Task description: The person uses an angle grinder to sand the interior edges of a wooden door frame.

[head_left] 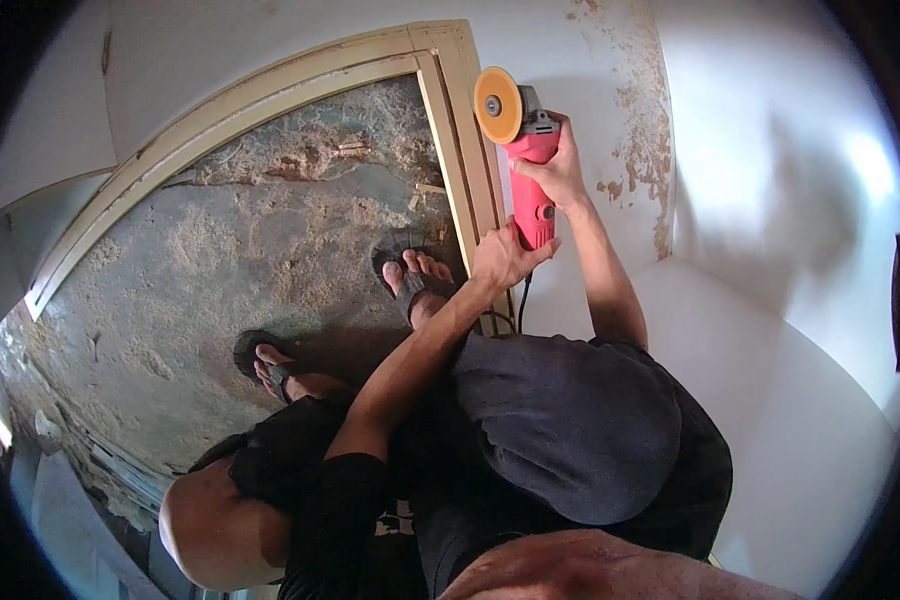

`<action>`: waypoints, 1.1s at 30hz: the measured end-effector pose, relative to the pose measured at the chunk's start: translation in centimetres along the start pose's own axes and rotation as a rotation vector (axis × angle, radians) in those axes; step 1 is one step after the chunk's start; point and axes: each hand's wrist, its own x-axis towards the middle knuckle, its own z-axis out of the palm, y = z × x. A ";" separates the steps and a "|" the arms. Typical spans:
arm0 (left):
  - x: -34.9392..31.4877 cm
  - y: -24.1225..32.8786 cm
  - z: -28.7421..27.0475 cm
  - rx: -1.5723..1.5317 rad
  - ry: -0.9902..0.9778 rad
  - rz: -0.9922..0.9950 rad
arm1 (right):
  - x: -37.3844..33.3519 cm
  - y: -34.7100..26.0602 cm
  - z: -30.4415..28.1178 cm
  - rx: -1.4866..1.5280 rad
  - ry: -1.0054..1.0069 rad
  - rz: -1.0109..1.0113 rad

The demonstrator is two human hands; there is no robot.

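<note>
Both hands grip red grinder (pixel 530 170): left hand (pixel 500 258) closed round its rear end, right hand (pixel 562 172) w/ fingers round body, disc (pixel 497 104) beside door frame (pixel 465 130).

Bare forearms run up from the lower middle of the frame, no sleeves on them and nothing on the wrists. The left hand (pixel 500 258) and the right hand (pixel 560 170) are both bare, no gloves. Dark shorts (pixel 570 430) fill the lower centre, loose and plain, a faded charcoal. At centre left, two dark flip-flops (pixel 410 275), straps running between the toes. Toward the bottom centre, a small pale print on black cloth.
</note>
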 end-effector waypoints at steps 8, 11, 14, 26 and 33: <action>-0.1 0.1 -0.2 0.017 0.010 0.025 | -0.1 -0.6 0.2 -0.055 0.001 -0.003; 0.0 0.2 -0.2 0.028 -0.003 0.021 | 0.0 -0.4 0.1 -0.058 0.005 -0.006; 0.0 0.1 -0.1 0.036 0.004 0.011 | 0.0 -0.7 0.3 -0.029 0.006 0.008; 0.1 -0.2 0.3 0.032 0.035 0.037 | 0.0 -0.4 0.1 -0.067 -0.017 -0.015; 0.0 0.2 -0.1 0.043 0.004 0.008 | 0.1 -0.2 0.2 -0.056 -0.020 -0.023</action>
